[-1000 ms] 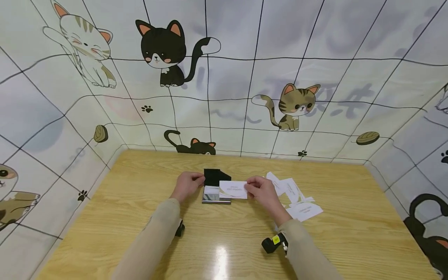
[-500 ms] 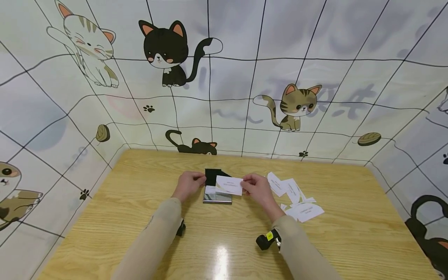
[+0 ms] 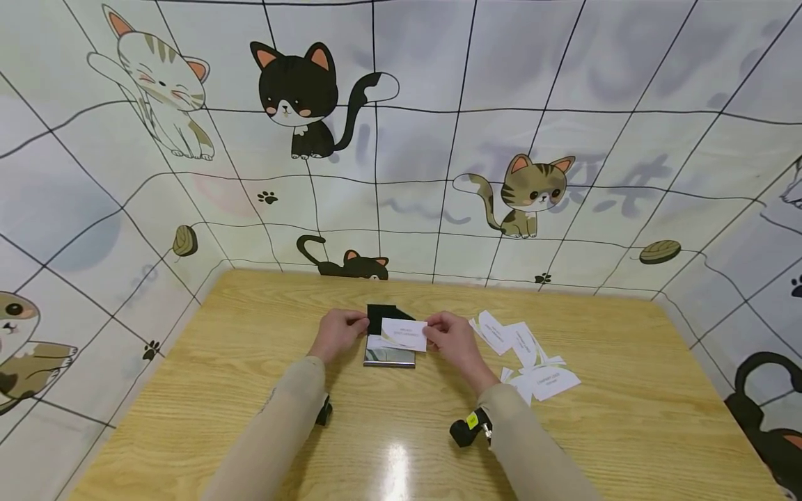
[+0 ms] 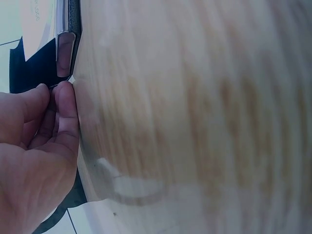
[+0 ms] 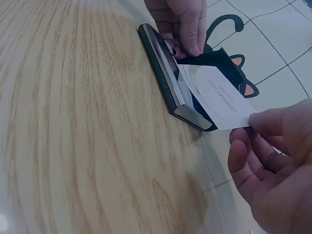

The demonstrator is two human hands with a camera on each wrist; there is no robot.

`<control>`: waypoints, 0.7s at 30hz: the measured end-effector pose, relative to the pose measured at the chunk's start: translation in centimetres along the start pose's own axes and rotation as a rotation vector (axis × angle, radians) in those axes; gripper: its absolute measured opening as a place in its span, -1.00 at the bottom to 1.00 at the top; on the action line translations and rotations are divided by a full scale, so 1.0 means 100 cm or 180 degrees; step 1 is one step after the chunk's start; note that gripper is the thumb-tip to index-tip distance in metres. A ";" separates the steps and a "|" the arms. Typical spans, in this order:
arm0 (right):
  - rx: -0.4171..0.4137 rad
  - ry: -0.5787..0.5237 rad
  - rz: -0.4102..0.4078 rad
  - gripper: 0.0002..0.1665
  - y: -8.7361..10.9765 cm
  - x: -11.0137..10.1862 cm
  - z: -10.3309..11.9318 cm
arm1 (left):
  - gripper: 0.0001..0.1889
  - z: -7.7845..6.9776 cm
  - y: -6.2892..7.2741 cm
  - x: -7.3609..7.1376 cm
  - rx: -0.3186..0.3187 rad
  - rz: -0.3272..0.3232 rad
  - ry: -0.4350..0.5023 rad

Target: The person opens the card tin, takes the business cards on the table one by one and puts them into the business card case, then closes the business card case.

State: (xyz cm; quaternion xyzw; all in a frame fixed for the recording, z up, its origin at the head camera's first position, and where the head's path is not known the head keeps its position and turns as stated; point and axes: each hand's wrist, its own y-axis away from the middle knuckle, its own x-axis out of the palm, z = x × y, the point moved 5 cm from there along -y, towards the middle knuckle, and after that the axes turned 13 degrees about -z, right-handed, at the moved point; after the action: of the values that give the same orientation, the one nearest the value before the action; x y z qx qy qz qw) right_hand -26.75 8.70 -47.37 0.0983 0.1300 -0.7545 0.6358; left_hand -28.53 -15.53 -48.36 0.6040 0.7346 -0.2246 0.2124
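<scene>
A business card case (image 3: 390, 358) with a silvery metal front and a raised black flap (image 3: 378, 314) lies on the table with its lid up. My left hand (image 3: 339, 332) pinches the case's left edge near the flap, thumb against fingers. Between thumb and fingertips, my right hand (image 3: 456, 341) holds the right end of a white business card (image 5: 222, 100) printed with company lettering. The card hangs over the case, its left part above the opening. In the right wrist view, its far end reaches the metal lip; whether it is inside, I cannot tell. White card stock (image 3: 374, 342) shows in the case.
Several loose white cards (image 3: 550, 381) lie spread and overlapping on the wooden table (image 3: 401, 431), right of my right hand. A wall sheet with cartoon cats (image 3: 407, 153) rises behind the table's back edge. Black wrist cameras (image 3: 465, 431) sit under my sleeves.
My right hand has moved left with the business card, bringing it farther over the case. My left hand stays at the case's edge.
</scene>
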 end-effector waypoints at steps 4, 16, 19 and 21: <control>-0.0040 0.0048 -0.0014 -0.92 -0.001 0.005 -0.001 | -0.80 0.000 0.000 0.000 0.0025 0.0004 -0.0008; -0.0291 0.0346 -0.0111 -0.94 -0.001 0.012 0.001 | -0.78 -0.001 0.001 0.000 0.0004 0.0010 0.0002; -0.0350 0.0471 -0.0121 -0.94 -0.001 0.013 0.000 | -0.79 -0.001 0.000 0.000 0.0011 0.0008 -0.0003; -0.0384 0.0563 -0.0130 -0.94 -0.002 0.014 -0.001 | -0.79 -0.001 0.000 0.000 0.0006 0.0011 -0.0005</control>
State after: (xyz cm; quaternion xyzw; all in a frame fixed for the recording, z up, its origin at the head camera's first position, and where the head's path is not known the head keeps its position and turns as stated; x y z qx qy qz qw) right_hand -27.16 7.43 -47.88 0.1234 0.2327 -0.7465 0.6111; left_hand -28.50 -15.44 -48.31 0.6053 0.7332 -0.2253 0.2128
